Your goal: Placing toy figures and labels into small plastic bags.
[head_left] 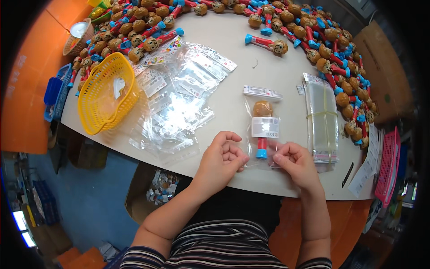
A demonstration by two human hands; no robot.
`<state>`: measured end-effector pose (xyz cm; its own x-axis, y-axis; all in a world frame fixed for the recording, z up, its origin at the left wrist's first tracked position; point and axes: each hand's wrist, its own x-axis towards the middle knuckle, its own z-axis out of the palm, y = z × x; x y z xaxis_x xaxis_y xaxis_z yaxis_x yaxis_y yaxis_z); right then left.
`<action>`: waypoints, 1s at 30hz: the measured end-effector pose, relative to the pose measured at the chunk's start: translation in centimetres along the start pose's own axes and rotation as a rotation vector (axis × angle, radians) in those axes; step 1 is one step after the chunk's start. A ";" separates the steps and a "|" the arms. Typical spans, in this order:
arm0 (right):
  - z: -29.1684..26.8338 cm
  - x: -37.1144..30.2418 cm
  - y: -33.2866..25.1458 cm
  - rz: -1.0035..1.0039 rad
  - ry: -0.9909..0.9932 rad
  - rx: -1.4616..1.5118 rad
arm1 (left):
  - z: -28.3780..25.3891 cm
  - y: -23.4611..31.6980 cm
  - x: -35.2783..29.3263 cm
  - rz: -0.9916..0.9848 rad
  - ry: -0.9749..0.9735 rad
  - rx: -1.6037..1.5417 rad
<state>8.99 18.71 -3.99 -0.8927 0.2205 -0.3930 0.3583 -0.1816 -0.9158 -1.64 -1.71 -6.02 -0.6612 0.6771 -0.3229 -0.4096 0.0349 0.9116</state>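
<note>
In front of me on the table lies a clear plastic bag with a printed header strip. Inside it is a doll-headed stick toy with a round brown head, red stem and blue end; a white label covers its middle. My left hand is at the bag's lower left edge, fingers curled and thumb against them, seemingly pinching the film. At the lower right corner, my right hand pinches the bag between thumb and curled fingers. The blue end of the toy sits between both hands.
Many similar toys are heaped around the table's far rim; a single toy lies apart. Loose printed bags spread on the left beside a yellow basket. A banded bag stack and pink basket are to the right.
</note>
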 end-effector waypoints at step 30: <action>9.0 3.1 -3.7 -0.336 -0.193 -0.552 | -10.6 1.7 -2.3 0.595 0.312 1.042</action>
<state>2.43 11.46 -1.06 -0.9946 -0.0048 -0.1039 0.0936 0.3949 -0.9139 -7.51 -11.03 -6.41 -0.7533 0.5887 0.2934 0.6056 0.4467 0.6586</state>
